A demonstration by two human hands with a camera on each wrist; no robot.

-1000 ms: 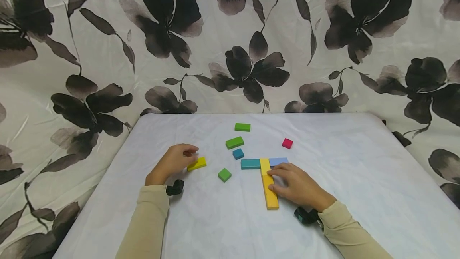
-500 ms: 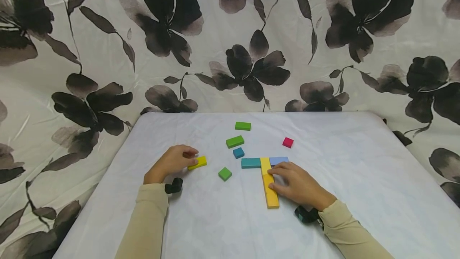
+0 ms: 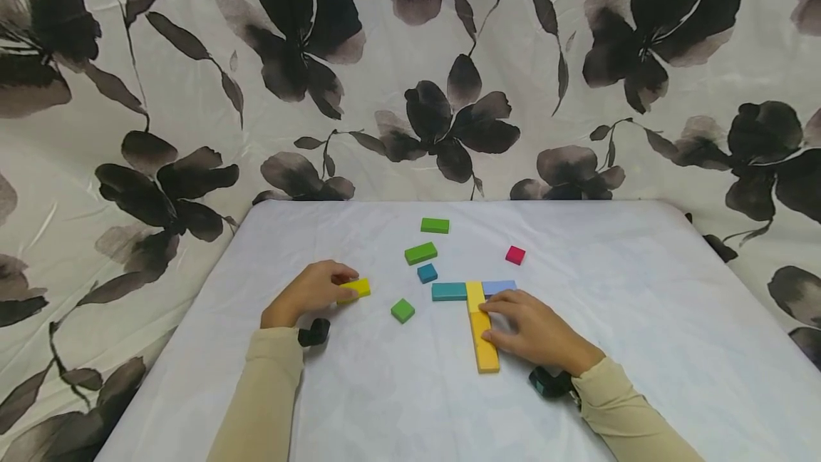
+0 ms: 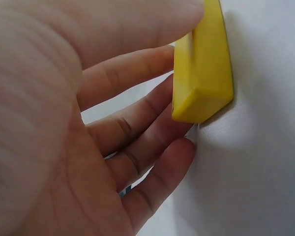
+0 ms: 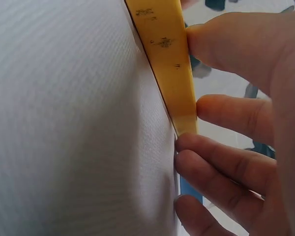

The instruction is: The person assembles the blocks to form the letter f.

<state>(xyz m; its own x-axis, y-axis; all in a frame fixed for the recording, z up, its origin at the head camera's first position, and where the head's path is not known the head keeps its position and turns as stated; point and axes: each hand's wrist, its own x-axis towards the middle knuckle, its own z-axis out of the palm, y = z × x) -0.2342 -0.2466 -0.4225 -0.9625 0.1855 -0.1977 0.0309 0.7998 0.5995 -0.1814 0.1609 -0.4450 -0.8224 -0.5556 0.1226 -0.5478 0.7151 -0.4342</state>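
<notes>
My left hand [image 3: 311, 292] pinches a yellow block [image 3: 361, 286] at the left of the table. In the left wrist view, the thumb lies over one face of this yellow block [image 4: 206, 64] and fingertips meet another. At the right, my right hand [image 3: 535, 330] rests its fingertips along the side of a long orange-yellow block [image 3: 486, 355]. Thumb and index finger touch the edge of that orange-yellow block [image 5: 167, 54] in the right wrist view. A shorter yellow block [image 3: 474, 294] continues it upward, between a teal block [image 3: 449, 292] and a light blue block [image 3: 499, 288], forming a T.
Loose on the white-covered table [image 3: 359, 405] are a green cube [image 3: 403, 311], a small blue block [image 3: 427, 274], two green blocks, one [image 3: 420, 254] nearer and one [image 3: 435, 225] farther, and a red block [image 3: 515, 255]. A floral cloth [image 3: 410, 55] hangs behind.
My left hand has closed in on the yellow block, its fingers now further over it. The right hand and the T of blocks stay where they were.
</notes>
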